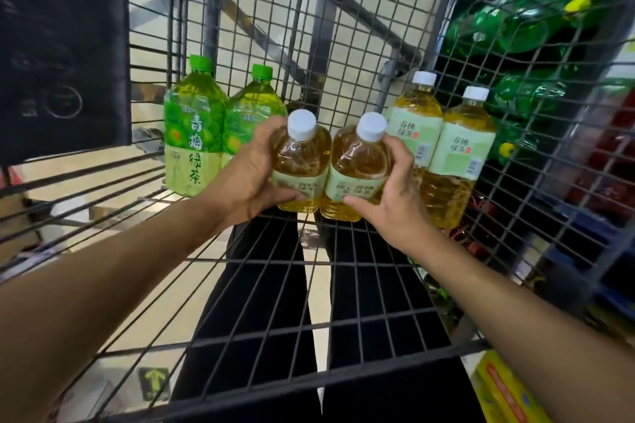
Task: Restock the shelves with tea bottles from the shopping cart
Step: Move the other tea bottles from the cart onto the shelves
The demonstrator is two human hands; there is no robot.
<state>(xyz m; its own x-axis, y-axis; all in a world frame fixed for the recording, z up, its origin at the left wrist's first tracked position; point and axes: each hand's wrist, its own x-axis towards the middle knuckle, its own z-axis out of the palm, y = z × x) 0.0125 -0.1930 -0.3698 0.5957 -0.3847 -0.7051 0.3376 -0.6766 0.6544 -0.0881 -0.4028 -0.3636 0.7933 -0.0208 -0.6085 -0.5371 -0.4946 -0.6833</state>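
I look down into a wire shopping cart [343, 285]. My left hand [251, 178] grips a white-capped bottle of amber tea [304, 161] with a pale green label. My right hand [395, 196] grips a second bottle of the same kind [360, 161] right beside it; the two bottles touch. Both are lifted a little above the cart's wire floor. Two more white-capped tea bottles [457, 154] stand upright at the cart's right wall. Two green-capped green tea bottles [194, 127] stand at the left.
The cart's wire walls [309, 27] rise on the far, left and right sides. Beyond the right wall lie green soda bottles [515, 24] on shelving. A dark panel [62, 45] stands at the upper left. A yellow package [505, 391] sits at the lower right.
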